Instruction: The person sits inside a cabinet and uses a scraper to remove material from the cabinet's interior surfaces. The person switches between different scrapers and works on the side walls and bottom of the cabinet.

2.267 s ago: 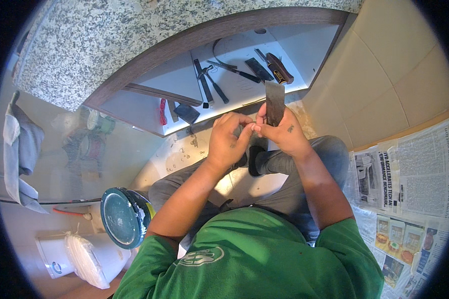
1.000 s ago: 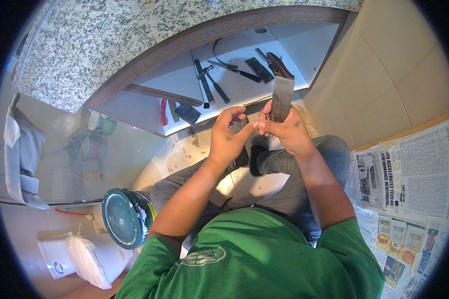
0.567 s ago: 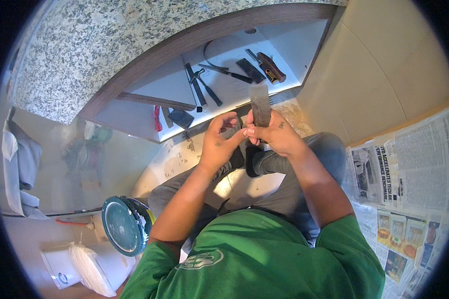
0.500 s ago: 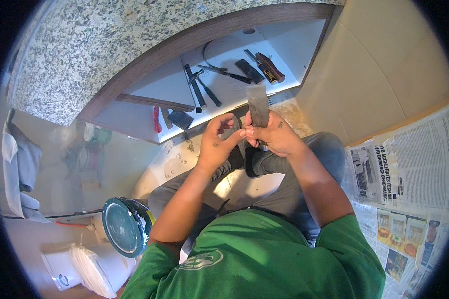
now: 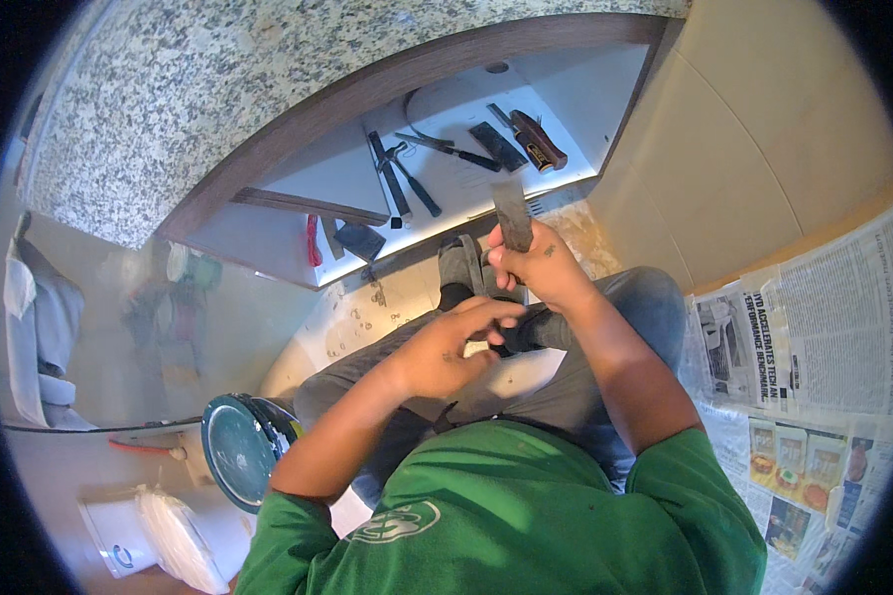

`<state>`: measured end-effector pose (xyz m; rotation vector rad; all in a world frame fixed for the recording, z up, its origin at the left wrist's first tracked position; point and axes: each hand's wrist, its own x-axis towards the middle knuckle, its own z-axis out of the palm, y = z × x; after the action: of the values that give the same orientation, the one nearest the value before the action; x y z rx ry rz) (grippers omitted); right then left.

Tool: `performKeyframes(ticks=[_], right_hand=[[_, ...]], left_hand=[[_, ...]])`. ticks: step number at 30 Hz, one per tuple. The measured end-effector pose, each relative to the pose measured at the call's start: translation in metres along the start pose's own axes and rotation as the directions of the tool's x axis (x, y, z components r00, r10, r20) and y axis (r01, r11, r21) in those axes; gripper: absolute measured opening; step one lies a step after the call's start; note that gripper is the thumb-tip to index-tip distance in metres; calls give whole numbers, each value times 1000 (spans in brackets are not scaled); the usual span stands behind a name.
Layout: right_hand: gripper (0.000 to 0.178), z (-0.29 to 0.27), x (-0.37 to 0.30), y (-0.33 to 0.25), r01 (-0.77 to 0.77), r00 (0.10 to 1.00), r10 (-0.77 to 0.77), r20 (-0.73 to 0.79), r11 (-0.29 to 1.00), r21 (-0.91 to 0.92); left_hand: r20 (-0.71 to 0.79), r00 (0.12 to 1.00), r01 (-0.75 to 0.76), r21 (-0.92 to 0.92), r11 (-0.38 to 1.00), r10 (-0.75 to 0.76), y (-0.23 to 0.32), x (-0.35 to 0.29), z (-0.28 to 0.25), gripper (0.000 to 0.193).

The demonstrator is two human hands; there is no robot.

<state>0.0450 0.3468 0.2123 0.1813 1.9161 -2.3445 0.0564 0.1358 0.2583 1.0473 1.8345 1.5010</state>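
Note:
My right hand (image 5: 541, 266) grips the lower end of a flat, dark grey rectangular strip (image 5: 512, 213), which points up toward the cabinet. Whether this strip is stone or metal I cannot tell. My left hand (image 5: 456, 347) is apart from it, nearer my body and over my lap, its fingers loosely bent and spread. A small pale patch shows under those fingers; I cannot make out what it is. Beyond both hands, a hammer (image 5: 417, 181), a black-handled tool (image 5: 456, 149), a dark flat block (image 5: 497, 146) and a brown-handled tool (image 5: 538, 139) lie on the cabinet floor.
Above the curved open cabinet (image 5: 446, 40) is a speckled stone countertop (image 5: 189, 99). A dark block (image 5: 358, 241) and a red item (image 5: 314, 241) lie at its left front. A green-lidded bucket (image 5: 240, 453) stands to my left. Newspaper (image 5: 814, 327) covers the right side.
My left hand has come away from the strip and my right hand, moving down toward my lap. My right hand keeps its grip, and the strip has turned somewhat.

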Motion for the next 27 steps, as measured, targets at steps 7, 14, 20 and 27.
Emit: performKeyframes(ticks=[7,14,20,27], right_hand=[[26,5,3,6,-37,999,36,-25,999,-22],[32,0,7,5,-118,986,112,-123,992,-50],[27,-4,10,14,-172,979,158,-125,979,-107],[15,18,12,19,-149,984,133,-118,980,-135]], left_hand=[[234,835,-518,29,855,498,172,23,20,17],[260,733,-662,63,747,628,207,27,18,22],[250,715,-689,91,719,653,213,21,12,28],[9,818,-546,328,771,576,218,3,-39,34]])
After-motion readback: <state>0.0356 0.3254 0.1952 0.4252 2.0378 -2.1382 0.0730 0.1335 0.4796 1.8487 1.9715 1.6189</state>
